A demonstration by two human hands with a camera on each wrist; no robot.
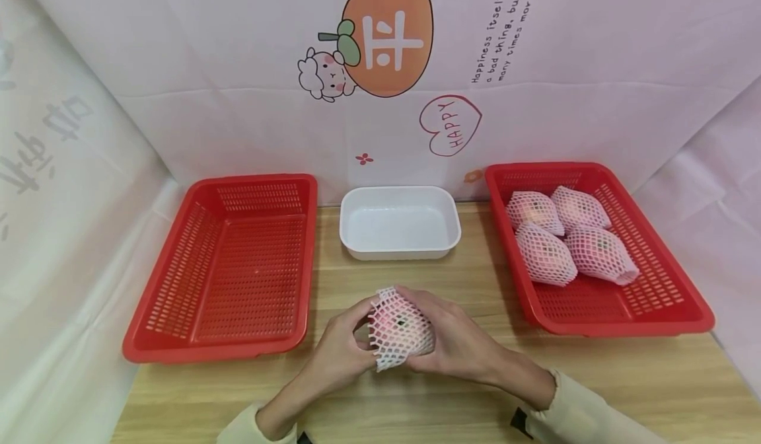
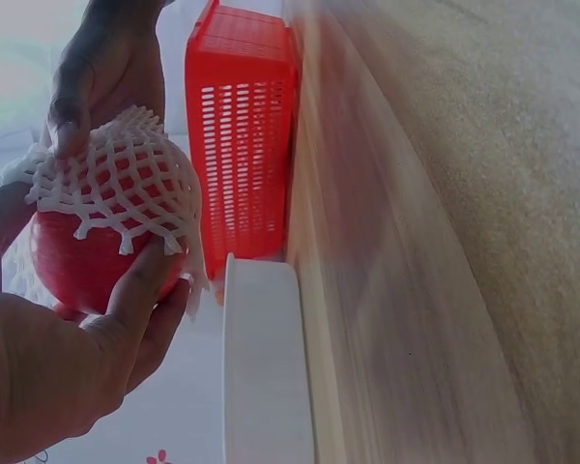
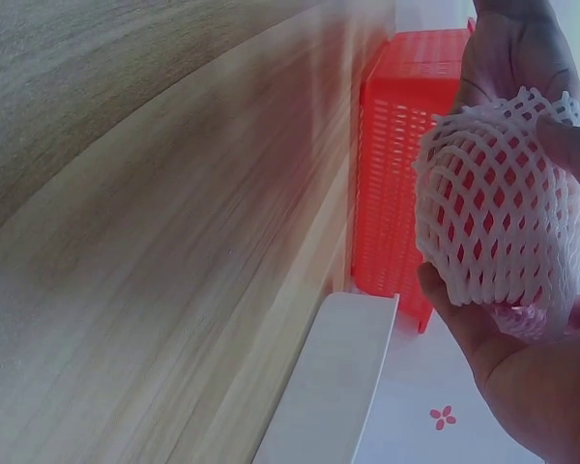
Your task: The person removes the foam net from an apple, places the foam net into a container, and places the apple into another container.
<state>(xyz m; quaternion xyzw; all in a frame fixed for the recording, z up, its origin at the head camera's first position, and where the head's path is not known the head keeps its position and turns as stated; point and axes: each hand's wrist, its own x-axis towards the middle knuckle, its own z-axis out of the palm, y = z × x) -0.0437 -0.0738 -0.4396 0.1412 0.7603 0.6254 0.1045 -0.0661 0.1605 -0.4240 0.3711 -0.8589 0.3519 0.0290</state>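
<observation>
A round red fruit (image 2: pixel 82 266), much like an apple, is held between both hands above the table's near middle. A white foam net (image 1: pixel 395 332) covers much of it, and bare red skin shows below the net's edge in the left wrist view. My left hand (image 1: pixel 345 348) grips the fruit and net from the left, thumb and fingers spread around them. From the right, my right hand (image 1: pixel 458 338) holds the netted side with curled fingers. In the right wrist view the net (image 3: pixel 498 203) hides most of the fruit.
On the left stands a red basket (image 1: pixel 308 265) with nothing visible inside. A white tray (image 1: pixel 398 255) sits at the back middle. Several netted fruits (image 1: pixel 543 256) lie in the red basket (image 1: pixel 624 328) on the right. A printed cloth (image 1: pixel 238 54) hangs behind the wooden table (image 1: pixel 475 272).
</observation>
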